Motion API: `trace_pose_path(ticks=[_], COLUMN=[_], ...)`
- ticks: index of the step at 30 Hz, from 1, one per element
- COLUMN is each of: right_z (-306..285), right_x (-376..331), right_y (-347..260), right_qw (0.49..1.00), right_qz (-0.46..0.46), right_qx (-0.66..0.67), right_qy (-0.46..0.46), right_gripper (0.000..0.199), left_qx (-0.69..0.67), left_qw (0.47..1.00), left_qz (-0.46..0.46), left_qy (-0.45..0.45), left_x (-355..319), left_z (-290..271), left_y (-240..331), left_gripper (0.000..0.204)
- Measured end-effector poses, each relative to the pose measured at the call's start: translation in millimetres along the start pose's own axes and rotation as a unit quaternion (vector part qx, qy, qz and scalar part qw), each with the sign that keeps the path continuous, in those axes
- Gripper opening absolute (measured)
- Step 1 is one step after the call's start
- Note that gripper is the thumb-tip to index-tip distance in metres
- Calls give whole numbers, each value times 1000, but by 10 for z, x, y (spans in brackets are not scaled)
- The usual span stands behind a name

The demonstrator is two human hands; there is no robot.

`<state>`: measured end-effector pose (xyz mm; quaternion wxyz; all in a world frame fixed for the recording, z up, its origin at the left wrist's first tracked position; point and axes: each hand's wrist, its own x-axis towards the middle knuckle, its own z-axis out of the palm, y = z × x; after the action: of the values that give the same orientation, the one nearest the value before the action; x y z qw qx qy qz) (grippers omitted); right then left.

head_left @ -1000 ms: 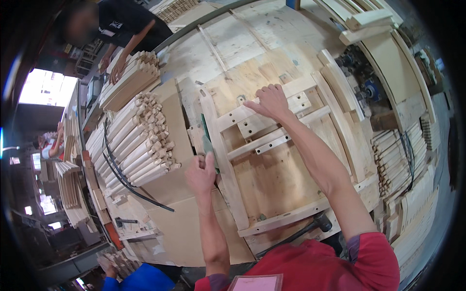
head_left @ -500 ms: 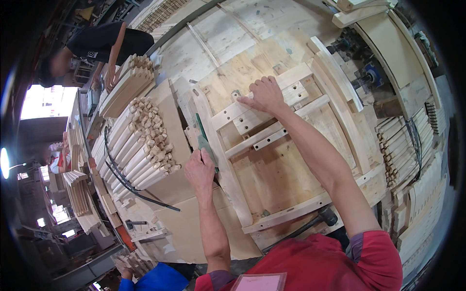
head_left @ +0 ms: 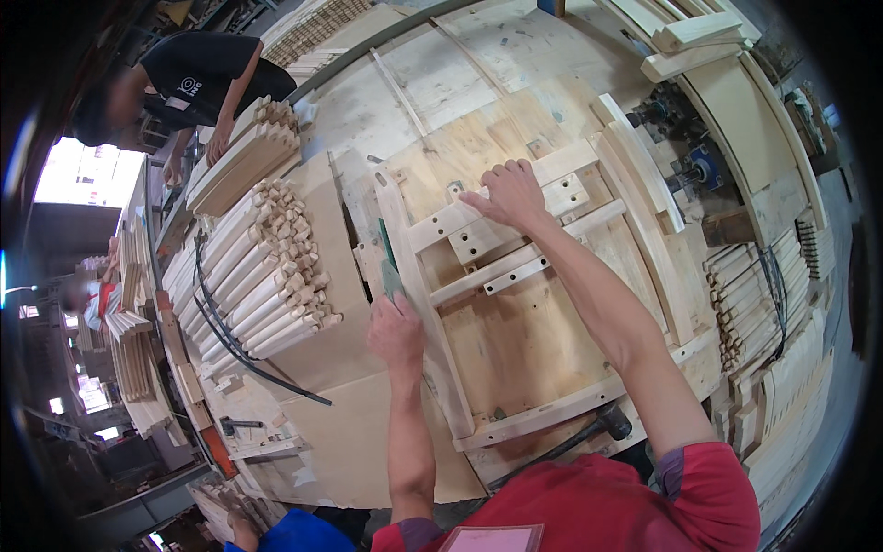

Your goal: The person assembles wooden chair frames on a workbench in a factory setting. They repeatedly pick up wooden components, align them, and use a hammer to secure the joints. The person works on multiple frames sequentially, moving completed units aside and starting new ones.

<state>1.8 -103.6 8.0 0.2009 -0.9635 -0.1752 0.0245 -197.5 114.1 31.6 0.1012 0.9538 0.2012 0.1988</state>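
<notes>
A pale wooden frame (head_left: 430, 317) with several cross rails lies on the workbench before me. My right hand (head_left: 515, 195) is closed over the far top rail (head_left: 566, 164), fingers curled at its edge. Beside that rail sits a short drilled block (head_left: 472, 242). My left hand (head_left: 397, 333) is closed around the near end of a flat green lever-like piece (head_left: 390, 273), alongside the frame's left side bar. The exact kind of this green piece is unclear, and its near end is hidden by my fingers.
A black-headed mallet (head_left: 612, 421) lies at the frame's near edge. Bundled wooden legs (head_left: 267, 267) are stacked left on cardboard, a hammer (head_left: 241, 423) below them. Bench machinery (head_left: 692, 170) stands at right. A co-worker (head_left: 198, 83) handles slats at far left.
The whole view has shifted slightly. My left hand sits a little farther right, now covering the near end of the green piece. My right hand keeps its place on the rail.
</notes>
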Motion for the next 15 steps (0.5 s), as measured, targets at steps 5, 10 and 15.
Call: trace_pose_path(ticks=[5,10,15], right_z=[15,12,17], right_x=[27,31,17], right_y=[-57,21,2], right_qw=[1000,999,1000], right_qz=[-17,-12,-8], right_qx=[-10,-37,-21], right_qy=[8,19,17], right_gripper=[66,68,69], left_qx=[96,75,73], left_qw=[985,987,974], left_qz=[-14,-11,-17], left_qy=[-140,-145,-213], left_x=[764,1088,1473], left_z=[142,293,293], left_y=[145,204,186], left_gripper=[37,42,47])
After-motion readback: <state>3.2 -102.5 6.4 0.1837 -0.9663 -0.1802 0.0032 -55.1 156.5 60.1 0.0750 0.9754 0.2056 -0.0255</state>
